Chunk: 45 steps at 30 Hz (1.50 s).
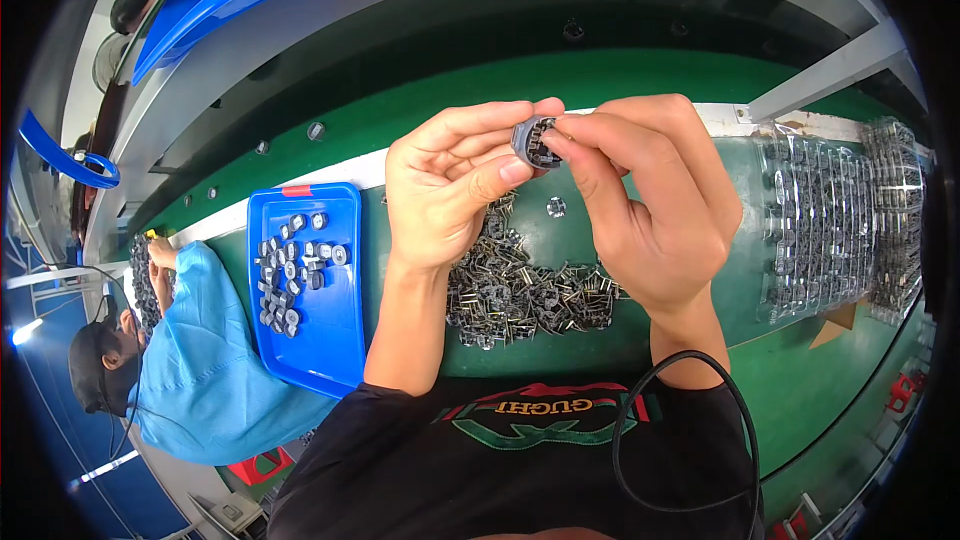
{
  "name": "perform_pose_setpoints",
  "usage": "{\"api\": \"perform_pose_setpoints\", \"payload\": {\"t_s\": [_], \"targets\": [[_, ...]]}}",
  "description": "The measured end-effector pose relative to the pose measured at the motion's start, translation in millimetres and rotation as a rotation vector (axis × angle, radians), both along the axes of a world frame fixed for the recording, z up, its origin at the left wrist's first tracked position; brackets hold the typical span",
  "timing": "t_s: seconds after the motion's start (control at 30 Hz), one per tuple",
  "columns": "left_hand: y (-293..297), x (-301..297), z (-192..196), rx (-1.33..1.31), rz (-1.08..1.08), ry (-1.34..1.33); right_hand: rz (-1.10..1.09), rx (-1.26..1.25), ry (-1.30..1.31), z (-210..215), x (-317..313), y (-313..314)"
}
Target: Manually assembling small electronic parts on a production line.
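Observation:
Between the thumb and fingers of my left hand [436, 185] is a small round grey housing [524, 142], tilted so its dark, detailed inner face turns to the right. My right hand [665, 205] is closed in a pinch, its thumb and forefinger tips touching that inner face. Whatever the pinch holds, if anything, is hidden by the fingertips. Below the hands a heap of small dark parts with metal pins [535, 300] covers part of the green bench. One loose small part [556, 207] lies apart from it, just above.
A blue tray [352, 340] with several round grey housings stands left of my forearm. Clear blister trays of parts [815, 225] are stacked at the right. A co-worker in a light blue top [205, 360] sits far left. A black cable [622, 420] loops by my right forearm.

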State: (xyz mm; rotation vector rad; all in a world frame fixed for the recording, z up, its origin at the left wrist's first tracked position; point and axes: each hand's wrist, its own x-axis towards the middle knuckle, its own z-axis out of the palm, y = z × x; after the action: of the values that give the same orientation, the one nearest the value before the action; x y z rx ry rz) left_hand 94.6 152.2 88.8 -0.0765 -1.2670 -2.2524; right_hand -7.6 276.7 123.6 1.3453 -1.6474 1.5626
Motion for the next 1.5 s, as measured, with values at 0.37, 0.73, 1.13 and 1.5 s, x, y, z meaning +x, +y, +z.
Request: {"api": "perform_pose_setpoints", "payload": {"t_s": [0.37, 0.73, 1.13, 1.5], "targets": [[-2, 5, 1, -0.141, 0.045, -0.048, -0.026, 0.075, -0.022, -3, 4, 0], [-38, -24, -19, -0.245, 0.337, -0.468, 0.126, 0.583, -0.131, -54, -28, 13], [-185, -81, -117, -0.947, 0.824, -1.045, 0.403, 0.943, -0.269, -119, -19, 33], [-193, 10, -116, -1.364, 0.774, -1.405, 0.225, 0.887, -0.232, -127, -21, 39]]}}
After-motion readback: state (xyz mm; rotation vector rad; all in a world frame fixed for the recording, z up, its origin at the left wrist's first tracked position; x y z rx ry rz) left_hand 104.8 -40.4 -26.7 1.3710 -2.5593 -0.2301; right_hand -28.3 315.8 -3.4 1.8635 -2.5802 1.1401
